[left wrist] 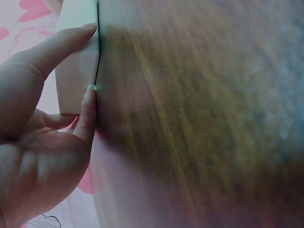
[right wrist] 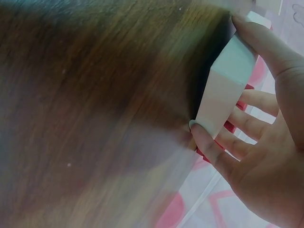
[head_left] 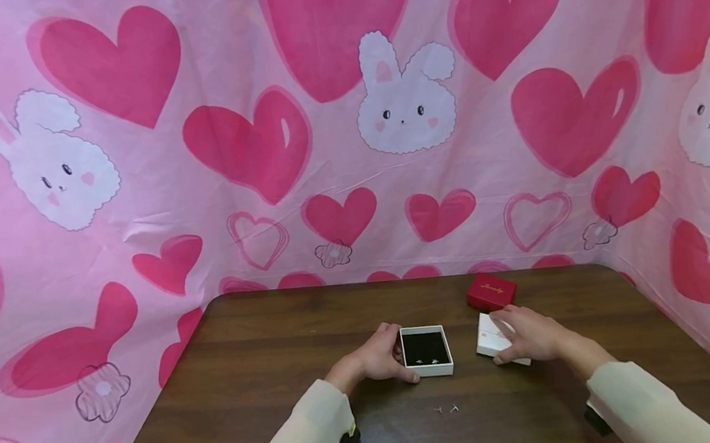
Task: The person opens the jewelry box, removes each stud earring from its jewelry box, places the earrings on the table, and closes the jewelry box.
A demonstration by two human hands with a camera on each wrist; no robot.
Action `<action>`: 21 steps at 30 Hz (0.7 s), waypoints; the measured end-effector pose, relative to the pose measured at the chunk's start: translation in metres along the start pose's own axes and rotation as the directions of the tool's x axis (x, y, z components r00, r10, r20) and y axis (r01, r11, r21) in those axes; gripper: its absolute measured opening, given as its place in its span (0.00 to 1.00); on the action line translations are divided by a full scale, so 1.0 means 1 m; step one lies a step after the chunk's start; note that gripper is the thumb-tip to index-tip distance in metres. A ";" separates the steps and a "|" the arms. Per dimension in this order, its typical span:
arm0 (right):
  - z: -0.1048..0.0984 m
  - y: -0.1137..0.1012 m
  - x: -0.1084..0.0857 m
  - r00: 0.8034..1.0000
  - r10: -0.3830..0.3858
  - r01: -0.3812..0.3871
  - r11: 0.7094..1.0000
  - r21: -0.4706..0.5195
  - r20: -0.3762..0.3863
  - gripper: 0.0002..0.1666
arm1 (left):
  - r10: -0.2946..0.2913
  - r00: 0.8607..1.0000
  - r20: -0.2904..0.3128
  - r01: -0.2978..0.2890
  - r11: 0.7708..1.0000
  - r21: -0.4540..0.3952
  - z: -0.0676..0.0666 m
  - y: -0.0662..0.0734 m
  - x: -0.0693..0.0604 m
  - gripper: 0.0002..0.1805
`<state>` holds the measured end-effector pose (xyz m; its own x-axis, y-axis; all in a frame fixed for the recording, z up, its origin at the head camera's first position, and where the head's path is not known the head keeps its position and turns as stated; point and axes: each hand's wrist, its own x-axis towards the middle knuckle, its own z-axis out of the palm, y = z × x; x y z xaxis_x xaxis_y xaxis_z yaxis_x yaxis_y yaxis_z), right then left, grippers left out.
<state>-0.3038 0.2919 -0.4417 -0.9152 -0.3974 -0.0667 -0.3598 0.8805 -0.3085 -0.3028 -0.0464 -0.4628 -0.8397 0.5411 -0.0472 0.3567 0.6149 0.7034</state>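
Note:
An open white jewelry box [head_left: 436, 370] with a black insert stands on the table, two small silvery stud earrings [head_left: 435, 361] at the insert's near edge. My left hand [head_left: 378, 358] grips its left side, the thumb along the near wall. In the left wrist view, thumb and fingers are bent around the corner of the box [left wrist: 76, 85]. To the right, my right hand [head_left: 534, 334] holds a white box lid [head_left: 488, 335] from above. The right wrist view shows the lid [right wrist: 226, 90] between thumb and fingers, tilted against the tabletop.
A red box [head_left: 490, 289] with gold lettering lies behind the lid. Two tiny metallic pieces [head_left: 453, 408] lie on the brown wooden table [head_left: 271, 406] near its front. Pink heart-and-rabbit cloth [head_left: 335, 165] hangs around the table's back and sides.

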 end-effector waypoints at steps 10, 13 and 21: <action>0.000 0.001 -0.001 1.000 0.013 -0.013 1.000 0.021 0.006 0.56 | -0.010 1.000 0.005 0.010 1.000 0.001 0.001 0.000 0.000 0.36; 0.000 0.001 -0.001 1.000 0.017 -0.017 1.000 0.024 0.007 0.56 | -0.020 1.000 0.011 0.020 1.000 -0.003 0.001 -0.001 0.001 0.36; 0.000 0.001 -0.002 1.000 0.020 -0.020 0.999 0.033 -0.002 0.57 | -0.012 1.000 0.002 0.012 1.000 -0.001 0.001 -0.001 0.001 0.37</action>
<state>-0.3020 0.2937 -0.4415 -0.9226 -0.3791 -0.0713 -0.3352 0.8792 -0.3385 -0.3033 -0.0457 -0.4643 -0.8432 0.5346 -0.0568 0.3462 0.6208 0.7034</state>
